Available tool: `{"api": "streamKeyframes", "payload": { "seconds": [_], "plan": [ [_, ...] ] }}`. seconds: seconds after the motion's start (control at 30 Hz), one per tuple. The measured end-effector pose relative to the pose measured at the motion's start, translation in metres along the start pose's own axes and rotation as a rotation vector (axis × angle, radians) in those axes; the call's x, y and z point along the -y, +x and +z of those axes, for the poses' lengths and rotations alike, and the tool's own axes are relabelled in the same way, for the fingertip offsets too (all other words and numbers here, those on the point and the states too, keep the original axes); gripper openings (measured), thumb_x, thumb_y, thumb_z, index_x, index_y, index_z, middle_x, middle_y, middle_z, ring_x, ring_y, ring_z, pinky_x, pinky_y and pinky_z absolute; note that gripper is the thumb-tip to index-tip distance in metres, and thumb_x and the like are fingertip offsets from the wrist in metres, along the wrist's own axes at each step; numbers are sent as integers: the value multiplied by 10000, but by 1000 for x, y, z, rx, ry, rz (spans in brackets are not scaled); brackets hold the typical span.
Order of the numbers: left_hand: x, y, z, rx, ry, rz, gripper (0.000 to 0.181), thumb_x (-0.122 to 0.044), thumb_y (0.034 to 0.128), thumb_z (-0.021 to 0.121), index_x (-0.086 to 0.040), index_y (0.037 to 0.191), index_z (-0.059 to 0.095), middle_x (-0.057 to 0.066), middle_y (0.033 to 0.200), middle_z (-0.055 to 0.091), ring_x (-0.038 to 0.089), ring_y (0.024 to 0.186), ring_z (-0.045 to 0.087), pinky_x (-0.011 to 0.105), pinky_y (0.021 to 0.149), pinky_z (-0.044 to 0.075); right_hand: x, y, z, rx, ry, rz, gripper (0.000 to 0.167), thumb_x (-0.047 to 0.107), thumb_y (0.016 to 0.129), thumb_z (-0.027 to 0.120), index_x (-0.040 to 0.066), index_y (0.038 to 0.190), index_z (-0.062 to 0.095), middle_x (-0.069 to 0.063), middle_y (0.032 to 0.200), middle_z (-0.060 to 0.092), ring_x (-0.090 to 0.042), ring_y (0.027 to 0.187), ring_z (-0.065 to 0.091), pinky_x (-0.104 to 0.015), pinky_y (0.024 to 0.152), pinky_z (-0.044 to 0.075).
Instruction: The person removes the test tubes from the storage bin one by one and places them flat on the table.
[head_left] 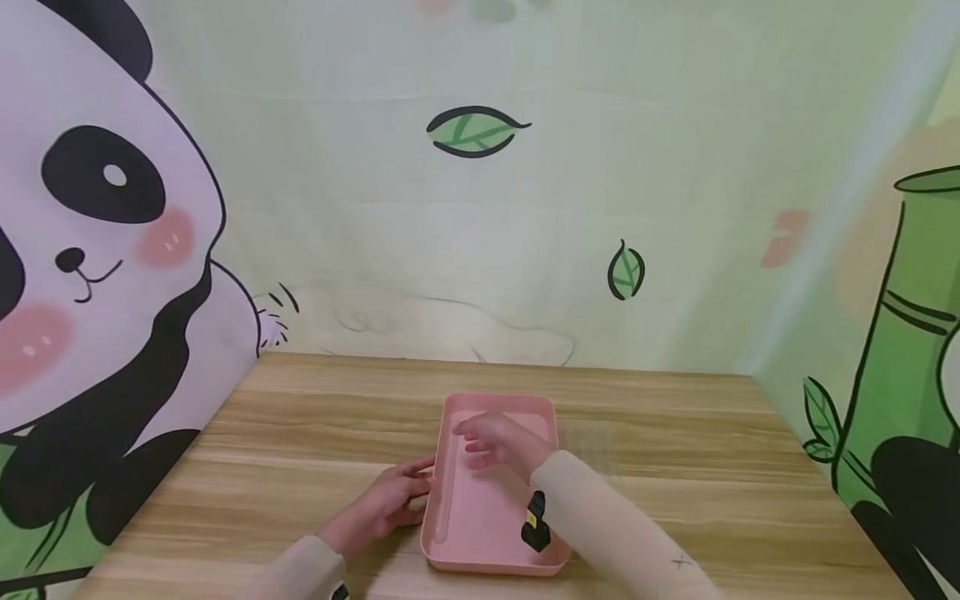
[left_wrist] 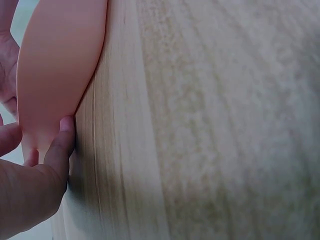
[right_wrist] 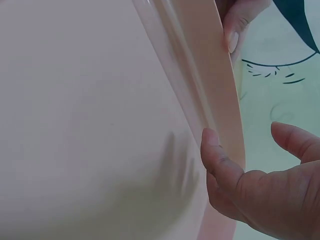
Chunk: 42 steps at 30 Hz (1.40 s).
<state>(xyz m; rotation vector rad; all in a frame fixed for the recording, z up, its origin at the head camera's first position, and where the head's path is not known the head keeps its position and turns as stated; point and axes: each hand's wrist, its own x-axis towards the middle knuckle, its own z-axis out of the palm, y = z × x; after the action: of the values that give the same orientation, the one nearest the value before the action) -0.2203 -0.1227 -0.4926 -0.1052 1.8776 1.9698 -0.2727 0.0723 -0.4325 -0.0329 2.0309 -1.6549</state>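
A shallow pink tray [head_left: 495, 517] lies lengthwise on the wooden table. Along its left inner side lies a clear, slender rod or tube [right_wrist: 186, 60]; its exact kind is hard to make out. My right hand [head_left: 501, 442] is over the far left part of the tray, fingers apart, with the thumb tip beside the rod's far end in the right wrist view. Whether it touches the rod cannot be told. At the tray's left outer wall, my left hand [head_left: 390, 498] rests with its fingertips against the side; its thumb touches low on the wall in the left wrist view.
The wooden table [head_left: 675, 467] reaches back to a pale green printed cloth wall [head_left: 360, 208]. A panda picture stands at the left, and bamboo at the right. Both wrists wear dark camera bands.
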Motion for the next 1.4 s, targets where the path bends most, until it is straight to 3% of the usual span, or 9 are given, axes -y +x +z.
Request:
{"api": "streamKeyframes", "payload": {
  "seconds": [0.27, 0.53, 0.7, 0.87, 1.0, 1.17, 1.33, 1.4],
  "plan": [
    [0, 0, -1, -2, 0, -7, 592, -35, 999, 534, 66, 1547, 335, 320, 1517, 447, 133, 1051, 628, 403, 891, 544, -1, 21, 12, -52, 55, 83, 421, 139, 975, 615, -69, 1338, 569, -323, 1447, 502, -419, 1305, 547, -470, 1030, 544],
    [1, 0, 0, 18, -8, 0, 604, -35, 999, 527, 77, 1551, 312, 334, 1522, 424, 121, 1046, 628, 378, 881, 539, -5, 27, 26, -118, 43, 146, 280, 38, 970, 588, -117, 1200, 618, -218, 1159, 601, -271, 893, 636, -460, 945, 588],
    [1, -1, -2, 29, -13, 2, 608, -45, 1002, 528, 80, 1553, 304, 335, 1533, 410, 139, 1091, 622, 393, 908, 539, -9, 28, 38, -164, 91, 164, 257, -38, 933, 580, -126, 1174, 598, -202, 1099, 596, -290, 905, 633, -504, 918, 588],
    [0, -2, -3, 21, -4, -1, 599, -47, 1001, 531, 76, 1548, 318, 326, 1514, 432, 144, 1088, 617, 402, 907, 539, -10, 30, 49, -206, 131, 166, 182, -79, 904, 586, -92, 1085, 600, -181, 1008, 596, -300, 938, 640, -516, 922, 586],
    [0, -2, -4, 11, 2, -7, 597, -51, 1000, 541, 71, 1546, 331, 316, 1497, 458, 142, 1071, 625, 397, 900, 547, -11, 31, 54, -198, 94, 150, 79, -102, 890, 569, -28, 919, 567, -98, 866, 527, -244, 767, 601, -493, 888, 603],
    [0, -1, -4, 12, 4, -7, 594, -70, 1005, 553, 64, 1544, 342, 311, 1486, 478, 134, 1056, 635, 380, 877, 548, -13, 33, 53, -200, 60, 135, 166, -116, 891, 530, 21, 798, 520, -51, 770, 465, -199, 659, 553, -483, 857, 612],
    [-1, -1, -3, 20, 0, -7, 590, -73, 1015, 548, 65, 1548, 333, 303, 1473, 490, 139, 1067, 634, 394, 892, 550, -13, 32, 51, -196, 78, 134, 111, -136, 897, 559, -64, 973, 594, -53, 803, 483, -199, 686, 569, -497, 887, 602],
    [-1, -2, -3, 27, -1, -7, 591, -74, 1018, 545, 66, 1550, 327, 301, 1472, 492, 143, 1074, 634, 404, 908, 552, -13, 31, 49, -199, 89, 134, 252, -133, 901, 588, -116, 1152, 605, -79, 871, 526, -212, 697, 590, -494, 888, 603]
  ]
}}
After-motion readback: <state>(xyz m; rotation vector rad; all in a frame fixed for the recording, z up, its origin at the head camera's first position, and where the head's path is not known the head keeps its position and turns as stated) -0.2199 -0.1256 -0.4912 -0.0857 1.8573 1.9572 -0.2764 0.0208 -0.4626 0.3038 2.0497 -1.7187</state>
